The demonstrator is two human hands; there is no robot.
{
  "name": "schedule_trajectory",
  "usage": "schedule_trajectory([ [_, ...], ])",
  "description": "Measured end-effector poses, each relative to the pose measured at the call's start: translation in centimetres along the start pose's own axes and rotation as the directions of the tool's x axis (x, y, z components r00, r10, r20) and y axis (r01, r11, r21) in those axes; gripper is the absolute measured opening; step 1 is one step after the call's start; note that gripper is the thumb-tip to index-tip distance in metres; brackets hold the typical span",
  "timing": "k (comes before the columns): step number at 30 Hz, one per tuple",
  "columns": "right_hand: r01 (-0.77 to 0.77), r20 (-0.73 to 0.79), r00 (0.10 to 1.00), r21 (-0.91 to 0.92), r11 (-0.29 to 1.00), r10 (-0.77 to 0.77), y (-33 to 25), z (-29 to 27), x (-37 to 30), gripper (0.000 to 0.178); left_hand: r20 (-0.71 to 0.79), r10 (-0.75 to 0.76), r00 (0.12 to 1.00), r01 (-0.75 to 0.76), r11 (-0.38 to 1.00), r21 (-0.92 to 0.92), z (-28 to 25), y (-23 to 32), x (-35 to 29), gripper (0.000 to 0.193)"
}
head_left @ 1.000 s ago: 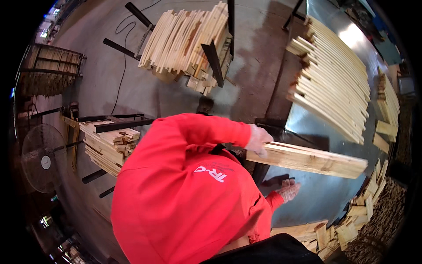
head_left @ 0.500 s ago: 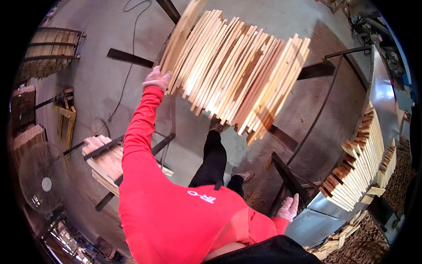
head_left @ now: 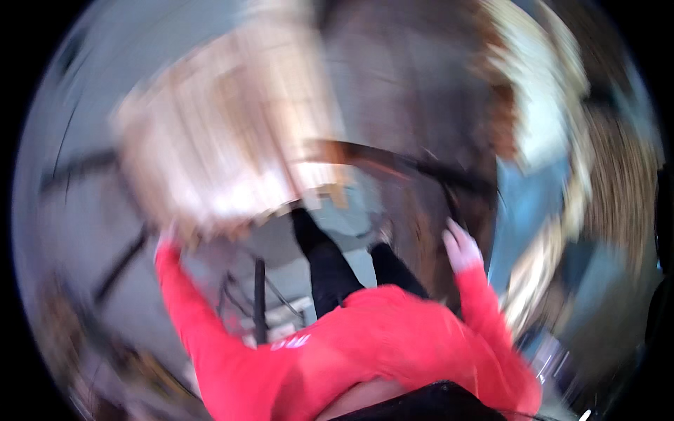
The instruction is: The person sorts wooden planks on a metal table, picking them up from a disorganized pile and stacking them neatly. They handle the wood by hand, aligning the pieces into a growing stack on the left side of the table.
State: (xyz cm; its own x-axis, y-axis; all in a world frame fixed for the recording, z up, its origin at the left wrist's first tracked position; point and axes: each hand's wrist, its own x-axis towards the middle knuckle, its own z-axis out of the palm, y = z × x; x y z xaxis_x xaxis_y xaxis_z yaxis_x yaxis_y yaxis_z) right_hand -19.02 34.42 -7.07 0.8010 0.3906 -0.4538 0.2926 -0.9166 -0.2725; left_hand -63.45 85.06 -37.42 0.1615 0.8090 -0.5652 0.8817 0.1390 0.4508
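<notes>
Quick motion smears most of the picture. A row of light wooden slats (head_left: 225, 133) lies side by side at the upper left, on dark supports. By its lower left corner is my left hand (head_left: 170, 237), touching or very near the slat ends; its fingers are too blurred to read. My right hand (head_left: 461, 247) hangs at the right, apart from the slats, with fingers stretched out and nothing visible in them. Just right of it stands a bluish metal table (head_left: 526, 210).
More wooden slats (head_left: 537, 105) are stacked on the metal table. A dark bar (head_left: 421, 168) crosses between the slat row and that table. Further dark bars (head_left: 119, 263) stick out at the left. A brown mass of wood pieces (head_left: 618, 189) lies at the far right.
My view has swung right, so the slat row sits further left and the metal table closer. My left hand has shifted from the row's left end to its lower left corner.
</notes>
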Motion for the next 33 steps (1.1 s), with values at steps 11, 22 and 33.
schedule_trajectory([
  [11,-0.756,-0.312,0.616,0.023,0.654,0.724,35.4,-7.4,-5.0,0.06,0.887,0.384,0.257,-0.877,0.479,0.047,16.5,31.6,-34.0,0.031],
  [22,-0.786,-0.113,0.468,0.4,0.471,0.876,66.6,-16.5,0.7,0.129,0.882,0.472,0.018,-0.88,0.426,-0.21,53.6,52.6,-74.3,0.043],
  [33,0.028,0.015,0.817,0.997,-0.065,0.576,71.1,-10.5,-11.9,0.096,0.613,0.747,0.257,-0.948,0.072,0.309,74.4,61.6,-88.4,0.091],
])
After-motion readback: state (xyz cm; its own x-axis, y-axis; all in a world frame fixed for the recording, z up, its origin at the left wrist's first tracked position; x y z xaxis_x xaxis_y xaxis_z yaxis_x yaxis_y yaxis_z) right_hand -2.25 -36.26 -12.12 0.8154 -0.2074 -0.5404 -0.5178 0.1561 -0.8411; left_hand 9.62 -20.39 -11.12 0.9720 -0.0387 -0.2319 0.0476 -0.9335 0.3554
